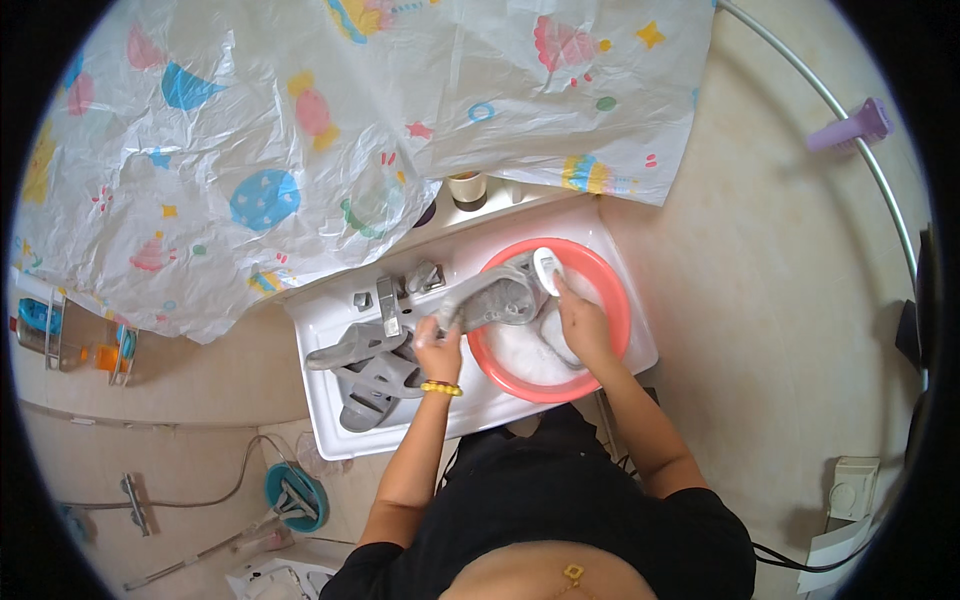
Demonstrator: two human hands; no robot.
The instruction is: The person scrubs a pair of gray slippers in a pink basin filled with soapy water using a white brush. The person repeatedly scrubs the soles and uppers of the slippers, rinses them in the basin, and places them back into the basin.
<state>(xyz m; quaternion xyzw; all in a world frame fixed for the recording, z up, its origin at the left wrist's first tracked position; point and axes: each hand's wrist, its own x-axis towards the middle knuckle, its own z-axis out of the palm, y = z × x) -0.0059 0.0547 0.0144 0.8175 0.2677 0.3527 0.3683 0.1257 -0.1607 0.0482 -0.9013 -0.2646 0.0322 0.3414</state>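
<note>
Over a coral plastic basin of sudsy water, my left hand grips one end of a wet gray slipper. My right hand holds a white-backed scrubbing brush against the slipper's other end. Another dark-edged item, partly under the foam, lies in the basin; I cannot tell what it is. Left of my left hand, several gray slippers are piled in the white sink.
The metal faucet stands behind the slipper pile. A printed plastic sheet hangs beyond the sink, with a cup on a ledge below it. A teal bucket stands at the lower left.
</note>
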